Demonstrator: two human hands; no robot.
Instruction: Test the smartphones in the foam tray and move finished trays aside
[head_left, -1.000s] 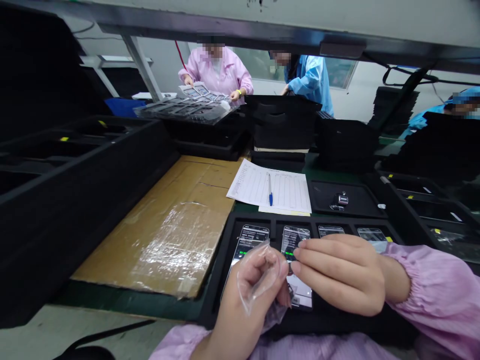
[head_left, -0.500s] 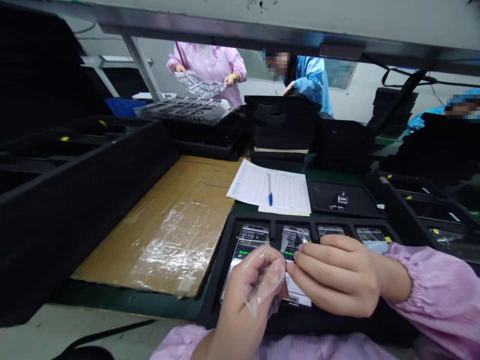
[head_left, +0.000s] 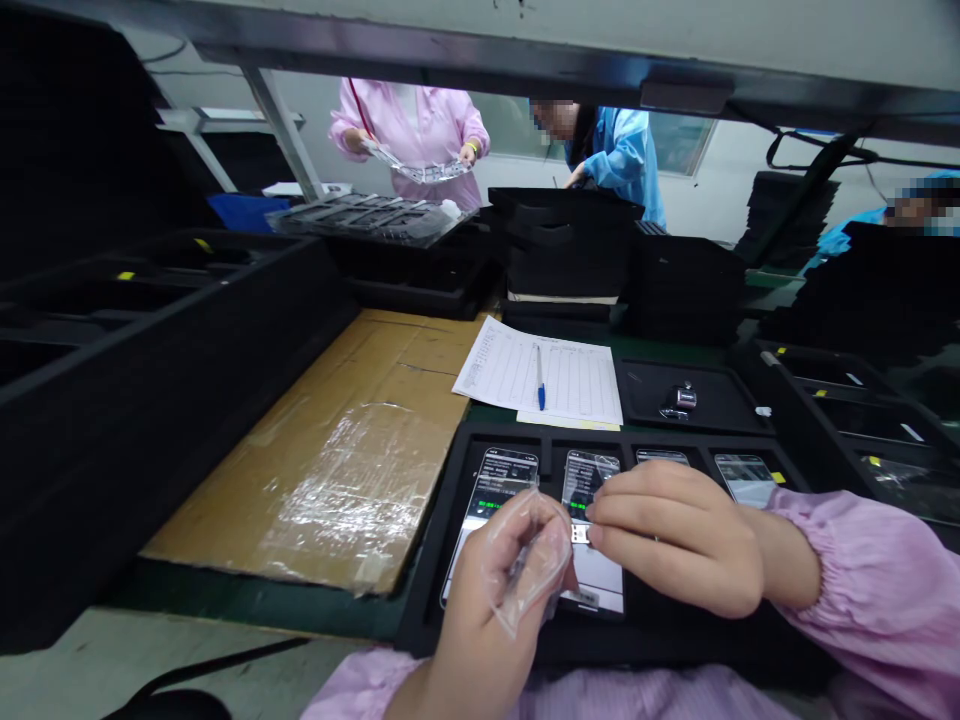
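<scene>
Crumpled clear plastic film [head_left: 521,585] covers the thumb and forefinger of my left hand [head_left: 499,590], whose fingers are curled shut around it. Between both hands shows a small silver-white piece with dark square marks [head_left: 580,534]. Its left end meets my left fingertips. The fingers of my right hand [head_left: 679,535] are pinched together at its right end. Beneath the hands, a phone with a lit screen [head_left: 596,575] lies in a black foam tray [head_left: 551,450]. To its left lies another lit phone [head_left: 506,465]; two more, partly hidden by my right hand, lie to its right.
A brown cardboard sheet [head_left: 330,450] lies on the left beside a long black foam box [head_left: 285,290]. Behind the tray are a printed sheet [head_left: 510,370] with a blue pen [head_left: 541,385] and a shallow black tray [head_left: 637,400]. Co-workers stand beyond stacked black trays [head_left: 562,250].
My right fingers have shifted slightly, and the small silver-white piece now shows between my hands. My left hand stays nearly still. A co-worker in pink has tilted and lowered the sheet they hold.
</scene>
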